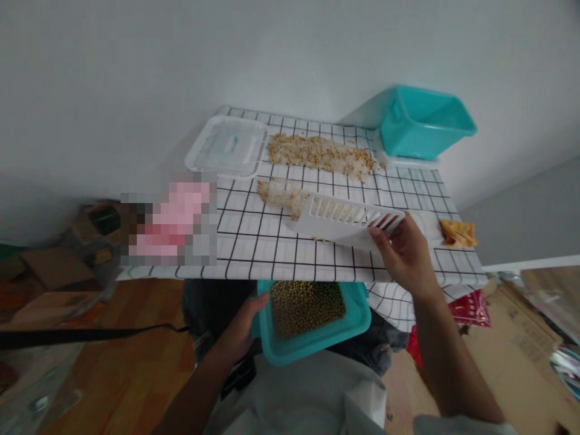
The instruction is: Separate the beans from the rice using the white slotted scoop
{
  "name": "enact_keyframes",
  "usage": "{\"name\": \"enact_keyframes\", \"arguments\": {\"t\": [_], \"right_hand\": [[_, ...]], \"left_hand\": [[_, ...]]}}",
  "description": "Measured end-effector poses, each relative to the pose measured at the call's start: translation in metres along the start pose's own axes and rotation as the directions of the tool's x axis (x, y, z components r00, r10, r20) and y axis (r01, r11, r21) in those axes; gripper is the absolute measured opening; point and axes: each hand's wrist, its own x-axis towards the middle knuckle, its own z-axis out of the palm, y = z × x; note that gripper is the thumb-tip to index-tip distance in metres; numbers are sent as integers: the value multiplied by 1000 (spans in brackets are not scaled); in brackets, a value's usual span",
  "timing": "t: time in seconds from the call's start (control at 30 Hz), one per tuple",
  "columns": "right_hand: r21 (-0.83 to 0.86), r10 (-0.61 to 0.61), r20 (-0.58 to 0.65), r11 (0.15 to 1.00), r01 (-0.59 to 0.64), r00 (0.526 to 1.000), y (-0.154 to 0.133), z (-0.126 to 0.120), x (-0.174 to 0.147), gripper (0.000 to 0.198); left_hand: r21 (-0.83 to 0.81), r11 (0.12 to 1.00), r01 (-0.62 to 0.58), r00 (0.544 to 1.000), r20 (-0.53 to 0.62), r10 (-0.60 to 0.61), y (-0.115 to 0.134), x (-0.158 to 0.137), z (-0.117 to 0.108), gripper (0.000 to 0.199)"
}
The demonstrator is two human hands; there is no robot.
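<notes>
My left hand [247,323] grips the left rim of a teal plastic bin [290,353], held below the table's front edge. Small greenish-brown beans [308,311] lie in that bin. My right hand [405,254] has its thumb and fingers closed on the right end of a white slotted plastic panel [335,226], tilted above the checked tablecloth [244,241]. Behind the panel's left end is a small patch of pale grains mixed with yellow beans [281,194]. Farther back stretches a longer strip of yellow beans and pale grains [319,154].
A clear lid [229,145] lies at the back left. At the back right stands another teal bin [426,124]. An orange crumpled wrapper [457,234] sits at the right edge, and a blurred pink item [174,220] at the left. Cardboard boxes [58,272] are on the floor.
</notes>
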Motion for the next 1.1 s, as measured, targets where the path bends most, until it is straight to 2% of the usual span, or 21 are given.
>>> {"name": "enact_keyframes", "arguments": {"t": [0.2, 0.5, 0.77, 0.87, 0.97, 1.1], "right_hand": [[20, 17, 30, 1000, -18, 999, -6, 2, -11, 13], [50, 53, 18, 997, -53, 998, -8, 2, -24, 16], [89, 106, 83, 990, -113, 991, -21, 8, -51, 8], [86, 123, 114, 987, -133, 986, -26, 10, -58, 9], [72, 117, 87, 990, -123, 989, -26, 13, -56, 10], [94, 85, -15, 992, -84, 996, -23, 16, -42, 12]], "left_hand": [[12, 1000, -8, 1000, 12, 7, 4, -1, 5, 51], [-9, 1000, -5, 1000, 23, 6, -2, 4, -1, 53], [-10, 999, 51, 999, -8, -51, -9, 8, -10, 49], [-8, 1000, 28, 1000, 1, -28, -7, 5, -8, 44], [-16, 1000, 11, 1000, -1, -11, -3, -1, -5, 39], [-6, 1000, 3, 999, -33, -3, 0, -11, -7, 42]]}}
